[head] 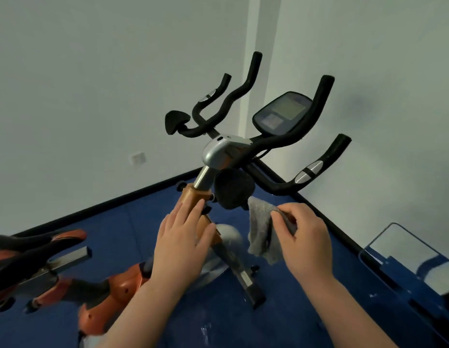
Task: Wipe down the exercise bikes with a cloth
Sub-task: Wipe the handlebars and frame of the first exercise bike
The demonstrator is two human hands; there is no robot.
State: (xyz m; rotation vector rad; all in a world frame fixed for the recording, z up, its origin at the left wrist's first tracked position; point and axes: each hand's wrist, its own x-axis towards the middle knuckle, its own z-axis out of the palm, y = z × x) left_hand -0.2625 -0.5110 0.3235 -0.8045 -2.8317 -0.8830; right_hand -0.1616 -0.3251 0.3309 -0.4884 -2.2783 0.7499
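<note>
Right grip (303,237) pinching cloth (262,232) (partly hidden), bike (226,149) seemingly untouched

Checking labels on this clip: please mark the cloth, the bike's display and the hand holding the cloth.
cloth (261,232): head view, on the grey fold hanging below the fingers.
display (283,111): head view, middle of the screen panel.
right hand (306,234): head view, back of the hand.

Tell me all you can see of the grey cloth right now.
The grey cloth looks like soft, napped terry or microfibre, crumpled rather than folded. The right hand pinches its upper edge between thumb and fingers, and the rest hangs loose below the grip. It is held in the air to the right of the bike's orange post, just under the black elbow pad; whether it touches the pad cannot be told.
</note>
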